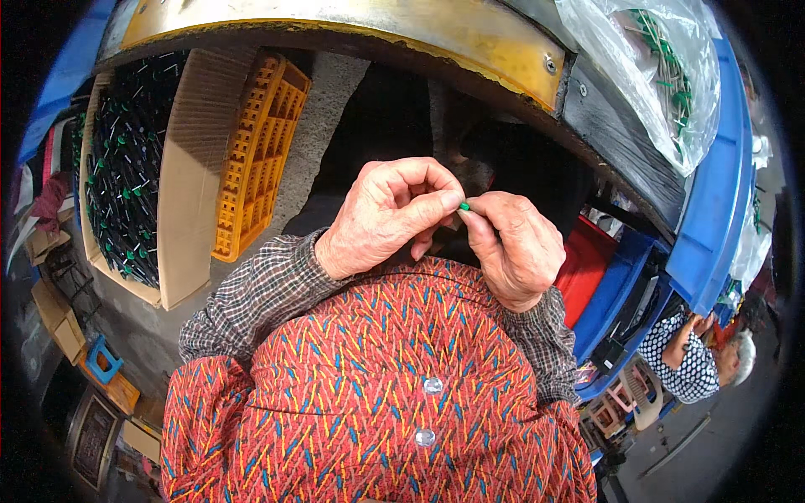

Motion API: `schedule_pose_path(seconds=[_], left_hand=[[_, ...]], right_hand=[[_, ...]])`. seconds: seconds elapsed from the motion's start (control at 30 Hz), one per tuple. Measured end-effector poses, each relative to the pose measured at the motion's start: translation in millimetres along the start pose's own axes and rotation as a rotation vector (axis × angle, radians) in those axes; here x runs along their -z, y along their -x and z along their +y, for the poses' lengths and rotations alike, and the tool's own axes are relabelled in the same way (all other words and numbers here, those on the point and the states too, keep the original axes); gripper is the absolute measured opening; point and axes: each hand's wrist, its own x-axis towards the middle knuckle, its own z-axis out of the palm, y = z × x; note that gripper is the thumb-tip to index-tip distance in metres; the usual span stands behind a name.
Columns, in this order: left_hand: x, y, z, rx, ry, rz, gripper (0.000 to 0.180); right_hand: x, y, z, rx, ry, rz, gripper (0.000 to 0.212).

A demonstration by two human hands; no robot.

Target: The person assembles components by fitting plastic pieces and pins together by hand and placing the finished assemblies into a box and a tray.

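From where I watch, the worn yellow edge of a work table (360, 25) curves across the top of the view, with a black panel (625, 151) bending down its right side. Below it lies a grey concrete floor (314, 142), cluttered at the left with small boxes and a blue stool (102, 362).

A large cardboard box (193, 168) stands at the left, full of thin dark pieces with green tips (126, 168). An orange plastic crate (256, 151) leans just beside it. At the upper right a clear plastic bag (646, 75) holds more green-tipped pieces and rests on a blue bin (713, 201). Below that sit a red tub (587, 260) and another blue crate (616, 293). Another person in a dotted top (683, 356) works at the lower right.

I see both hands together in front of the red patterned apron (377, 394). The left hand (390, 214) and the right hand (516, 243) meet at the fingertips, pinched on a small green-tipped piece (464, 205) between them, held above the lap and well apart from the boxes.
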Motion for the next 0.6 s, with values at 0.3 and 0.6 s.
schedule_pose_path(seconds=[0.3,0.6], left_hand=[[-0.9,-0.1,2.5,0.019,0.013,0.013,0.015],[1.0,0.5,-0.2,0.029,0.079,0.021,0.011]], right_hand=[[0.1,0.9,-0.4,-0.056,-0.060,-0.008,0.016],[0.3,-0.6,-3.9,-0.201,-0.157,-0.011,0.014]])
